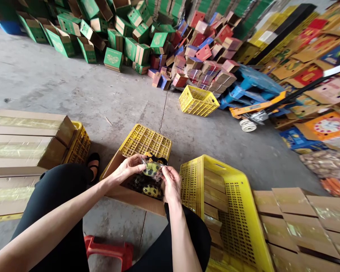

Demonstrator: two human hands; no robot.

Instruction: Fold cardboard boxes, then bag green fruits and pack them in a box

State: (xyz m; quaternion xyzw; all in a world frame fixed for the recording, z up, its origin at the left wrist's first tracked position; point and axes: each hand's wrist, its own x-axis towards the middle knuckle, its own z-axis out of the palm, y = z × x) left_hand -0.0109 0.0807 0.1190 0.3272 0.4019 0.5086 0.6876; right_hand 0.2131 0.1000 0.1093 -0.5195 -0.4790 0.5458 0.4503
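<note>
Between my two hands is a yellow-green, black-spotted item in a clear plastic wrapper (152,169); its exact kind I cannot make out. My left hand (132,164) pinches the wrapper's left end. My right hand (171,181) pinches its right edge with thumb and fingers. Directly below is an open cardboard box (138,200) with dark wrapped things inside. Among them lies a similar spotted item (152,191). Just behind the held packet, a black and orange item (151,155) shows partly. The box rests against a yellow perforated crate (147,139).
At right a yellow crate (238,211) holds cardboard boxes, with taped cartons (300,223) beyond it. More taped cartons (19,147) are stacked at left. A red stool (110,249) sits below. Farther off are another yellow crate (198,101), a pallet jack (257,109) and piled green boxes (113,58).
</note>
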